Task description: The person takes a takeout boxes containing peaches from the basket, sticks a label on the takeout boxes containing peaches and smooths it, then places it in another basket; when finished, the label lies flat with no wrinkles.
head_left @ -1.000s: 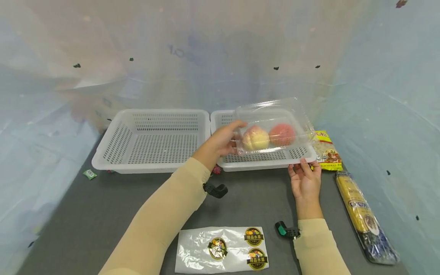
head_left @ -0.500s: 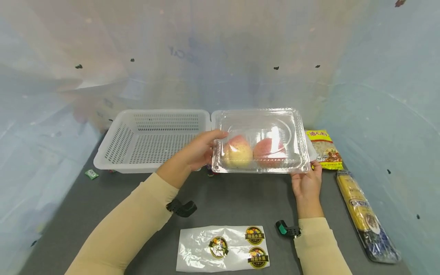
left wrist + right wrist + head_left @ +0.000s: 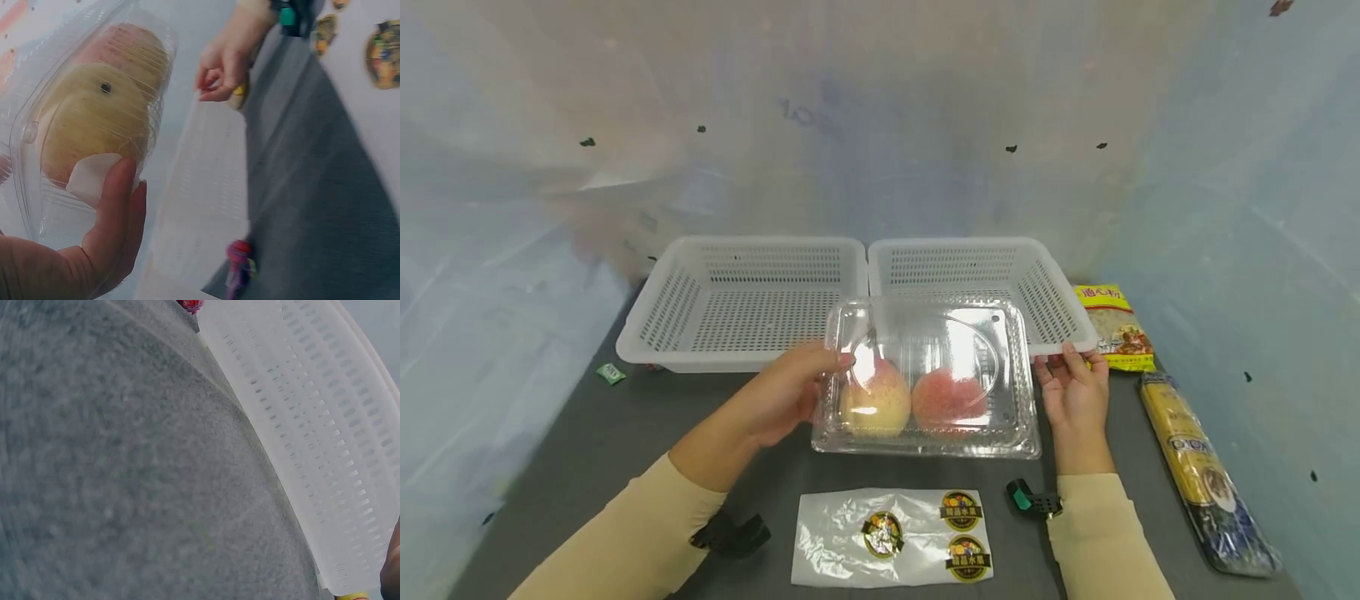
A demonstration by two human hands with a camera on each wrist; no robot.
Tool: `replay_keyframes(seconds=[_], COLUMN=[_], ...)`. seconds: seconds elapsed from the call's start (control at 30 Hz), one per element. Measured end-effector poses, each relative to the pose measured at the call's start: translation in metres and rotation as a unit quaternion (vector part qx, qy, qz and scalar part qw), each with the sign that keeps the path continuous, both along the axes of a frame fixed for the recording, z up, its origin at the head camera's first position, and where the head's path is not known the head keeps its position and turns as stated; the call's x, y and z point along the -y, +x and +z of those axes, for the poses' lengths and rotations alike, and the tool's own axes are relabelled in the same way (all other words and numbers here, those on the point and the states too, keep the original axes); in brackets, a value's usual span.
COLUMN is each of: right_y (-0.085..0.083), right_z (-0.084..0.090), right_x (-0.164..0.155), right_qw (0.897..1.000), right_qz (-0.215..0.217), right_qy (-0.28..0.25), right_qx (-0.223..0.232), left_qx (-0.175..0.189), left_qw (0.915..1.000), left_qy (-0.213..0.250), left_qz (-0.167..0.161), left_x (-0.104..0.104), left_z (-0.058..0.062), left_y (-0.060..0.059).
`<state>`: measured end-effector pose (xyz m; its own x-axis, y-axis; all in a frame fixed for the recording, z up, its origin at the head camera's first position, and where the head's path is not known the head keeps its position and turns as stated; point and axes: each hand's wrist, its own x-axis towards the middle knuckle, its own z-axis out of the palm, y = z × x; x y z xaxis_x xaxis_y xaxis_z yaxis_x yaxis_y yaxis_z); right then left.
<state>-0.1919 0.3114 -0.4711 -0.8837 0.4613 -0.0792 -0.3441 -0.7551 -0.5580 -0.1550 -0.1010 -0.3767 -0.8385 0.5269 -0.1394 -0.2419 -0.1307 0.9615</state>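
Note:
A clear plastic clamshell box [image 3: 940, 333] with a yellowish peach [image 3: 875, 402] and a pink peach [image 3: 946, 400] inside sits low over the grey table, in front of the two baskets. My left hand [image 3: 797, 387] grips its left end, thumb on top. The left wrist view shows that thumb [image 3: 115, 200] pressed on the box [image 3: 37, 119] beside the yellowish peach [image 3: 94, 119]. My right hand [image 3: 1071, 387] is at the box's right edge with relaxed fingers and holds nothing; whether it touches the box is unclear. It appears also in the left wrist view [image 3: 222, 62].
Two empty white perforated baskets [image 3: 655, 333] [image 3: 1052, 300] stand side by side behind the box. A sticker sheet [image 3: 827, 542] lies near the front edge. A yellow food packet [image 3: 1112, 325] and a long noodle pack [image 3: 1195, 475] lie at right; a small green wrapper [image 3: 611, 373] at left.
The clamshell box came out of the right basket, toward me and down to the table in front. My left hand moved with it; the right hand stayed nearly in place.

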Motion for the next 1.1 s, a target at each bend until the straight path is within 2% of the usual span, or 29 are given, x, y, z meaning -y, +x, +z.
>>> replay_keyframes(seconds=[0.17, 0.33, 0.43, 0.67, 0.73, 0.9, 1.1], right_y=[-0.001, -0.005, -0.006, -0.002, -0.001, 0.0, 0.0], right_z=[-0.001, -0.002, -0.002, -0.001, -0.001, -0.001, 0.001], right_x=[0.001, 0.0, 0.0, 0.0, 0.0, -0.001, -0.002], right_qw=[1.0, 0.999, 0.999, 0.999, 0.999, 1.0, 1.0], right_qz=[0.008, 0.009, 0.006, 0.02, 0.023, 0.021, 0.018], right_qy=[-0.001, -0.017, -0.025, -0.03, -0.026, 0.003, 0.022], right_qx=[-0.017, -0.033, -0.032, -0.023, -0.022, -0.014, -0.002], left_qx=[0.012, 0.019, 0.018, 0.06, 0.064, 0.059, 0.063], left_qw=[0.9998, 0.9995, 0.9991, 0.9972, 0.9963, 0.9956, 0.9961], left_qy=[-0.006, 0.005, 0.017, -0.024, -0.036, -0.056, -0.05], left_qz=[-0.011, -0.026, -0.034, 0.039, 0.046, 0.047, 0.035], left_x=[0.011, 0.015, 0.017, 0.022, 0.023, 0.023, 0.018], left_z=[-0.017, -0.035, -0.045, -0.064, -0.068, -0.076, -0.081], left_y=[0.019, 0.028, 0.029, 0.03, 0.03, 0.028, 0.032])
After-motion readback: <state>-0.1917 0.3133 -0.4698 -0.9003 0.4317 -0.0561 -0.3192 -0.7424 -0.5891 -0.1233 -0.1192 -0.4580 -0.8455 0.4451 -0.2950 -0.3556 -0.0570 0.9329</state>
